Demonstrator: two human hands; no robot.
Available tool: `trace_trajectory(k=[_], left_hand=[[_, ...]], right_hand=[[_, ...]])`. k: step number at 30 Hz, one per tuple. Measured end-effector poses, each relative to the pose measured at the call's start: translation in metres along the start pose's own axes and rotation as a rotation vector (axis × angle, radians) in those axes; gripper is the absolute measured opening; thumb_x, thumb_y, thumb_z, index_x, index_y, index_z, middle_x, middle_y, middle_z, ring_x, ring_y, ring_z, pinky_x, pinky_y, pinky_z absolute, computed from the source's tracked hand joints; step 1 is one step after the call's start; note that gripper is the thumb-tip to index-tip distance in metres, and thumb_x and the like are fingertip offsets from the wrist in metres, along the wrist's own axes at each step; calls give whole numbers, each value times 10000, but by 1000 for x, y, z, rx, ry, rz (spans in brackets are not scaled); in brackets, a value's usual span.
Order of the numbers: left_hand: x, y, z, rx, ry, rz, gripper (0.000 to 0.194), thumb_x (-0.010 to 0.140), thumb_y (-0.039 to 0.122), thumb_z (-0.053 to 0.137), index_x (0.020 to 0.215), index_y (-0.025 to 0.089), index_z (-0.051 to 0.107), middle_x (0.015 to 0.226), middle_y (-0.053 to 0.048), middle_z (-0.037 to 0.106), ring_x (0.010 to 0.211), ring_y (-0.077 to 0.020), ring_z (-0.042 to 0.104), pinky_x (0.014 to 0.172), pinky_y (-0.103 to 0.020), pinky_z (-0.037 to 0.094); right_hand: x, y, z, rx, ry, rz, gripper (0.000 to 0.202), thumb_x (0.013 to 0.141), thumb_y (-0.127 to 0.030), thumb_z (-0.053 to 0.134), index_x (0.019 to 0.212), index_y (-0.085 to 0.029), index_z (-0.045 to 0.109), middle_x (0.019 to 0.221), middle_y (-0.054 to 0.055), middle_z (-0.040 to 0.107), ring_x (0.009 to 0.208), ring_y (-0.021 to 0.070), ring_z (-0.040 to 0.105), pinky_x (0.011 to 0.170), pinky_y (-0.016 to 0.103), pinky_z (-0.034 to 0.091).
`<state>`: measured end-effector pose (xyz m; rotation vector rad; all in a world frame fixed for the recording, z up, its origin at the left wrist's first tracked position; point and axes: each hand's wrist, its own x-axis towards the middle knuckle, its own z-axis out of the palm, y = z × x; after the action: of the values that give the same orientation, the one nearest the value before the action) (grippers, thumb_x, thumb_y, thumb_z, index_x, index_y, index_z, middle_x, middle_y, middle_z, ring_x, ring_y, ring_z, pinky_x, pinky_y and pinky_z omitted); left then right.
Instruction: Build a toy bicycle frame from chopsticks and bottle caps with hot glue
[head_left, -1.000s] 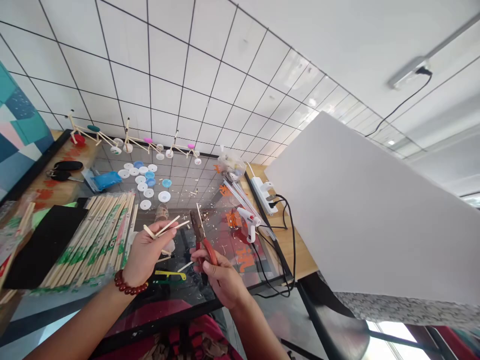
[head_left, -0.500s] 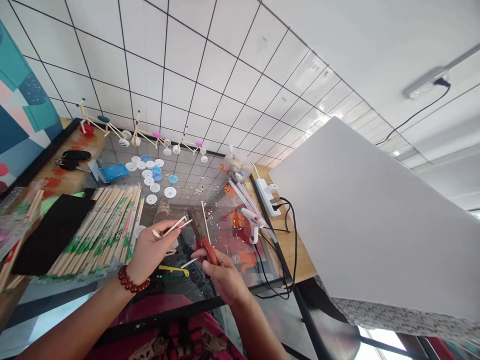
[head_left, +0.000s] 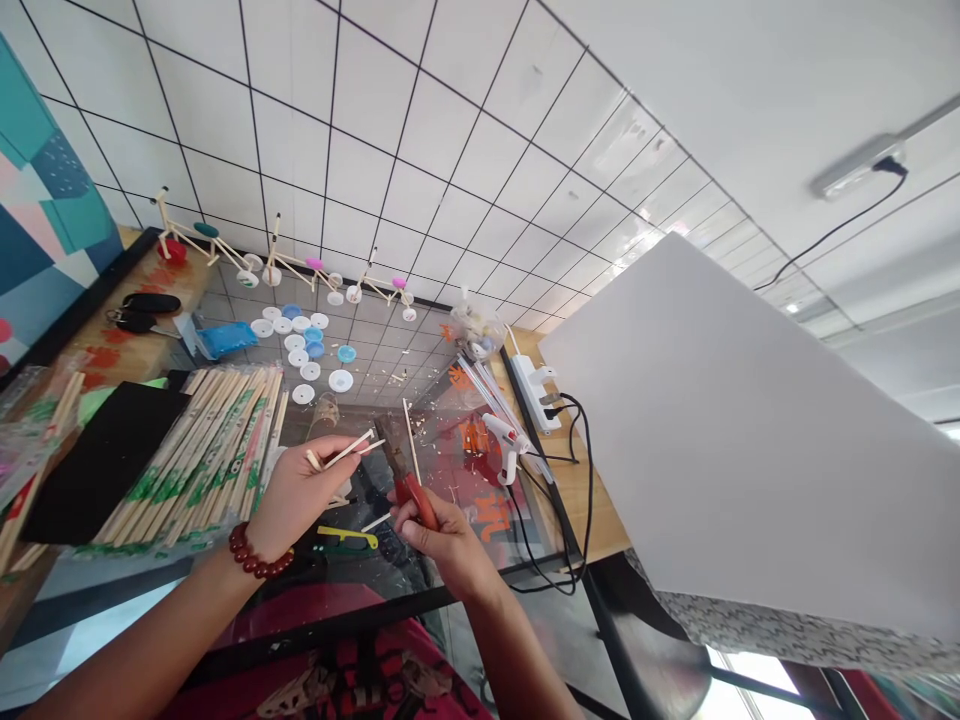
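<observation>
Sticks [head_left: 349, 451] pinched in left hand [head_left: 296, 488], pliers [head_left: 393, 458] gripped in right hand [head_left: 442, 538], near surface's [head_left: 360, 400] front edge: likely trimming, next cut needs tips aligned.

Left hand [head_left: 289, 490] nearer pliers [head_left: 398, 464] than one second earlier; held sticks [head_left: 349, 451] less spread, tips closer to pliers' jaws; loose stick [head_left: 411, 437] more exposed alongside pliers.

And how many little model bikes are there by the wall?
3, in a row beside the tiled wall: a green-seated bike at the left, a pink-seated bike in the middle, and a second pink-seated bike at the right.
</observation>
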<state>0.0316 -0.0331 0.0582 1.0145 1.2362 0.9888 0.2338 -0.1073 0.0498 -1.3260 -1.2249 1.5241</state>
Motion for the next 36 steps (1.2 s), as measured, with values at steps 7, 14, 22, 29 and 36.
trace_trajectory(k=[7,14,22,29,36], left_hand=[[7,-15,-4,12,-24,16,293,675,449,774,879,246,825,922,-89,794,899,-287,716,669,-302,552],[-1,0,-2,110,-78,13,373,717,476,700,917,180,808,660,-32,694,559,-156,573,495,-236,421],[-3,1,-1,79,-93,-16,382,699,454,680,909,157,797,482,50,454,433,-79,294,410,-205,247],[-6,4,-1,90,-112,-37,384,686,454,669,904,162,790,522,40,476,463,-89,347,410,-195,303],[-8,9,-1,145,-129,-2,370,702,439,637,895,166,797,441,66,390,413,-82,273,387,-201,276]], right_hand=[[0,1,-6,-135,5,-24,289,813,-470,720,753,-199,642,973,49,642,1057,245,588,930,350,412],[-1,14,-9,-107,28,39,429,792,-602,711,789,-187,603,918,51,618,869,187,540,802,303,418],[-3,15,-2,83,-8,2,363,801,-542,742,776,-188,665,1092,88,621,1076,256,582,1001,389,382],[-5,13,-3,97,7,3,361,793,-537,749,765,-185,670,1097,87,641,1106,276,591,1009,399,377],[-5,14,-6,62,18,5,380,785,-549,747,755,-181,656,1071,84,616,1054,264,578,985,397,379]])
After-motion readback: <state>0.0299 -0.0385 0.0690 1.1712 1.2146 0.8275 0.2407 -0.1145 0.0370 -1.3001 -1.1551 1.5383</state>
